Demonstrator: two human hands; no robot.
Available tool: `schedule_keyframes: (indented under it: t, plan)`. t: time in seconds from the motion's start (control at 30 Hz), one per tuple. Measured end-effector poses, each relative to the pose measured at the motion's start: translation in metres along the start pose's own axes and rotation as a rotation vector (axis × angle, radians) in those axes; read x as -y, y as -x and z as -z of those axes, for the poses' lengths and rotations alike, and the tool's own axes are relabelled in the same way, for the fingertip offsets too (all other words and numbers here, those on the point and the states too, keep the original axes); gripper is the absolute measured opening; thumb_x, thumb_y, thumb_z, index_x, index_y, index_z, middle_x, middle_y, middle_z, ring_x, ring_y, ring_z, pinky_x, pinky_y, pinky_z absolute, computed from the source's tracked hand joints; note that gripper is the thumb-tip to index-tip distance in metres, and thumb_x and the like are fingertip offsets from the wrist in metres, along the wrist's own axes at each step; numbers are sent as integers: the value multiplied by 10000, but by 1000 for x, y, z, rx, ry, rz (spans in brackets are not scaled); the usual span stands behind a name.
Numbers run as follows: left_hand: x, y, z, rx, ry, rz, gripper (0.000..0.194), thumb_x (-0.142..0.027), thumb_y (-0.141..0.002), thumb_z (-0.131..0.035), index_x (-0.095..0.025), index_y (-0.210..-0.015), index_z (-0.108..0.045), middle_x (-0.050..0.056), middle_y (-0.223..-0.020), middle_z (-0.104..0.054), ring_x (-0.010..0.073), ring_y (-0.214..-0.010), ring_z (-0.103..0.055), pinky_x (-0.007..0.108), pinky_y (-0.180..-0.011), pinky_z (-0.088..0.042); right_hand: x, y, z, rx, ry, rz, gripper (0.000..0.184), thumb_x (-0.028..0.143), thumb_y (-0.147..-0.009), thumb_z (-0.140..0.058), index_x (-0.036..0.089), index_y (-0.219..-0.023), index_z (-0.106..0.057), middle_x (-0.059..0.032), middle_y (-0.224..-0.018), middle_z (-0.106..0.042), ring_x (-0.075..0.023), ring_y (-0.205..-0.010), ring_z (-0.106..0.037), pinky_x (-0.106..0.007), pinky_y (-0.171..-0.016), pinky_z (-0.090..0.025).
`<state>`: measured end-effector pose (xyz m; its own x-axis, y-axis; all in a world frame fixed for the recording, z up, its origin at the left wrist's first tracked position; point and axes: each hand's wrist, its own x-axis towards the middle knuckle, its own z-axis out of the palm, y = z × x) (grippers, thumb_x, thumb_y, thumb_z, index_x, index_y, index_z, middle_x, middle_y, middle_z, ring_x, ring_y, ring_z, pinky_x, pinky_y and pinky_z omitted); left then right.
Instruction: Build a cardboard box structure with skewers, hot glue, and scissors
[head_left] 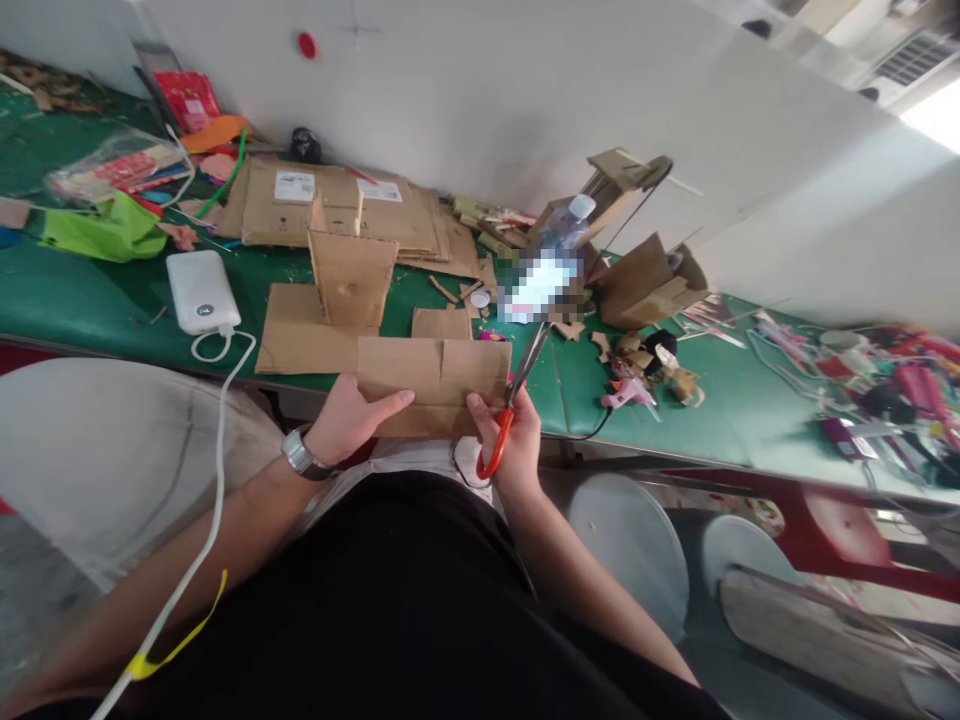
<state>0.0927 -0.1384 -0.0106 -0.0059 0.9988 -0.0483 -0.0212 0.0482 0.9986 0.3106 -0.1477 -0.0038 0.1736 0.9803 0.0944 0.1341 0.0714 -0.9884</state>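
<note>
Between my two hands is a piece of cardboard (401, 365), creased across its width and with a short slit down from its top edge. My left hand (352, 415) grips its left end, thumb flat on the front. On the other end, my right hand (517, 440) holds the cardboard with the thumb and also keeps a pair of scissors (504, 435) with orange handles, blades pointing up and away. Just beyond stands an upright cardboard form (352, 275) on a flat cardboard sheet (300, 330). A smaller cardboard piece (442, 323) lies behind the held one.
On the green table (559, 400) sit a white power bank (201, 290) with a cable, stacked flat cardboard (262, 215), a plastic bottle (574, 220), a cardboard box structure (637, 290) and a pink glue gun (630, 392). Grey stools (630, 540) stand below at right.
</note>
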Motion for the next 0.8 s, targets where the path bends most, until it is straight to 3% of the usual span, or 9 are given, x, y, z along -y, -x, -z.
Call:
schedule_keyframes:
  t: [0.33,0.63,0.8]
  plan:
    - [-1,3,-2,-161,-218,-59,466,-544,-736,-919,-158,-982,-827,147,-1073,-857,363,-1054,-819,443,-909,-683,-1,-5,-13,-81,108,166,375,433,-863,-826,194,-1118,-689,-72,-1047,-808,-235,-964,-755,-393,-902,-625]
    - [4,7,-4,-214,-395,-161,443,-588,-809,-850,-165,-941,-847,132,-977,-863,359,-986,-829,408,-868,-659,-8,-2,-15,-136,217,170,386,465,-844,-843,193,-1062,-678,-63,-990,-783,-240,-947,-740,-396,-918,-620]
    - [7,3,-2,-254,-358,-118,476,-615,-789,-858,-158,-921,-839,145,-989,-860,382,-1028,-819,431,-878,-656,-6,-6,-22,-130,182,191,380,458,-854,-829,183,-1076,-688,-82,-1009,-783,-242,-959,-739,-410,-925,-619]
